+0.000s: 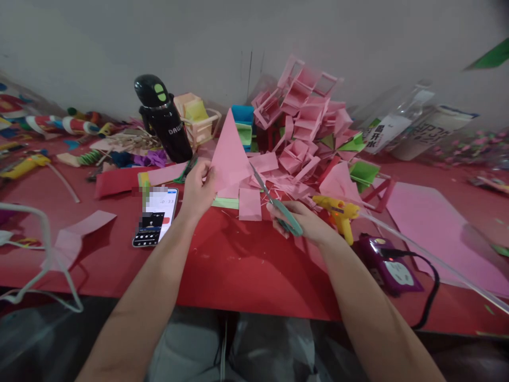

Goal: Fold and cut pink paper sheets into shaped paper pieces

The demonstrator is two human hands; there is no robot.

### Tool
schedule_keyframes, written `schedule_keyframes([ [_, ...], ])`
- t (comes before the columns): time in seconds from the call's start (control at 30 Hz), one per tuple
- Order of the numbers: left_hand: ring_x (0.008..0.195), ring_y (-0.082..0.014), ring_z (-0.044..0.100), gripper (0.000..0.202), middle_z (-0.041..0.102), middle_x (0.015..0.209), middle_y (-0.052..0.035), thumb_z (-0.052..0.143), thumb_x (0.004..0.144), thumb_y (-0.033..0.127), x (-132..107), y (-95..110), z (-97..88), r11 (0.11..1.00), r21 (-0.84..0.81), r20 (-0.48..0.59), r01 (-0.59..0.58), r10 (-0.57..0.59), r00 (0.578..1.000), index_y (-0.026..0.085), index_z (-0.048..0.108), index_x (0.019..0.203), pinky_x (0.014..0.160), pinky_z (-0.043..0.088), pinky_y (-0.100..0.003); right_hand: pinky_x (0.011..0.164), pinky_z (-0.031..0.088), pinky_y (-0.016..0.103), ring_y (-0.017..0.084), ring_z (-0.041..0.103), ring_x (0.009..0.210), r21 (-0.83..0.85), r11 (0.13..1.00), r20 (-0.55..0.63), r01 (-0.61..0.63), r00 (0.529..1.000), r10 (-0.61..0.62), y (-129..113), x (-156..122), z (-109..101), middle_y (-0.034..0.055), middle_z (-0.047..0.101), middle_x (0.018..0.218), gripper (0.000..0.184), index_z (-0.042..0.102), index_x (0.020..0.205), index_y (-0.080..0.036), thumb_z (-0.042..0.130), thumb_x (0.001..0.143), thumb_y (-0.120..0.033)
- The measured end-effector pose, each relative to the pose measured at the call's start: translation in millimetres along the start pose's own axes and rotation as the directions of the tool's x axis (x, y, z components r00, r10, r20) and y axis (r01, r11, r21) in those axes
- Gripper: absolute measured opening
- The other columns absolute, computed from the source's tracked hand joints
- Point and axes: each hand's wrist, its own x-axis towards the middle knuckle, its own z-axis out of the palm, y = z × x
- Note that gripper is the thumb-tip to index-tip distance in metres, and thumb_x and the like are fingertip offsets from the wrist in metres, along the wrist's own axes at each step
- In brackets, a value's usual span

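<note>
Pinched at its lower left edge, a pink paper triangle [231, 154] stands point up in my left hand [197, 192]. My right hand [295, 218] is wrapped round the green handle of a pair of scissors [287, 215]. The blades point up and left, with their tips close to the triangle's right side; whether they touch the paper I cannot tell. Below the triangle lie a small pink paper rectangle [250, 205] and light green strips [225, 202]. Thin paper scraps lie around the blades.
Pink folded-paper chairs [306, 106] are heaped at the back. A black bottle [165, 119] stands left of them. A phone [157, 220] lies left of my arm. To the right are a yellow glue gun [338, 212], a purple power box [392, 268] with a cable, and a pink sheet [441, 228].
</note>
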Motion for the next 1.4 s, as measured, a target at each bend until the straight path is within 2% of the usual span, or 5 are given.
schedule_keyframes([
  [0.63, 0.067, -0.0141, 0.053, 0.015, 0.053, 0.069, 0.0002, 0.053, 0.092, 0.022, 2, -1, -1.2, 1.000, 0.011, 0.003, 0.006, -0.006, 1.000, 0.022, 0.051, 0.077, 0.052, 0.042, -0.023, 0.045, 0.031, 0.025, 0.008, 0.042, 0.043, -0.007, 1.000, 0.004, -0.019, 1.000, 0.019, 1, 0, 1, -0.0038, 0.050, 0.051, 0.050, 0.047, 0.070, -0.021, 0.066, 0.083, -0.065],
  [0.77, 0.067, -0.0132, 0.055, 0.011, 0.056, 0.071, 0.0004, 0.055, 0.092, 0.023, 2, -2, -1.1, 0.998, -0.035, -0.015, 0.043, -0.044, 0.999, 0.022, 0.054, 0.081, 0.051, 0.043, -0.021, 0.048, 0.032, 0.026, 0.009, 0.044, 0.048, 0.013, 0.999, 0.046, 0.033, 0.998, -0.034, 4, -2, -1, -0.0037, 0.049, 0.055, 0.051, 0.046, 0.070, -0.021, 0.061, 0.086, -0.067],
  [0.87, 0.062, -0.0116, 0.054, 0.010, 0.056, 0.070, 0.0012, 0.056, 0.092, 0.026, 1, -1, -0.9, 0.992, -0.098, -0.002, 0.081, -0.081, 0.997, 0.021, 0.055, 0.083, 0.046, 0.043, -0.020, 0.051, 0.032, 0.027, 0.009, 0.043, 0.049, 0.029, 0.997, 0.064, 0.070, 0.995, -0.072, 5, -2, -3, -0.0039, 0.049, 0.056, 0.050, 0.048, 0.072, -0.021, 0.057, 0.089, -0.067],
  [1.1, 0.040, -0.0076, 0.043, 0.013, 0.052, 0.064, 0.0040, 0.055, 0.092, 0.025, 0, 9, -1.0, 0.977, -0.155, 0.004, 0.148, -0.149, 0.989, 0.022, 0.052, 0.081, 0.034, 0.038, -0.020, 0.049, 0.031, 0.028, 0.010, 0.044, 0.046, 0.024, 0.999, 0.055, 0.041, 0.998, -0.043, 2, -1, -1, -0.0032, 0.050, 0.053, 0.050, 0.047, 0.069, -0.021, 0.058, 0.088, -0.067],
  [1.4, 0.053, -0.0103, 0.048, 0.014, 0.052, 0.065, 0.0018, 0.057, 0.092, 0.027, 0, 9, -2.0, 0.990, -0.119, -0.051, 0.073, -0.079, 0.996, 0.022, 0.051, 0.080, 0.038, 0.036, -0.017, 0.048, 0.030, 0.028, 0.009, 0.042, 0.046, -0.009, 0.998, 0.044, 0.065, 0.997, -0.065, 3, -3, -3, -0.0021, 0.051, 0.051, 0.049, 0.048, 0.066, -0.021, 0.056, 0.093, -0.061],
])
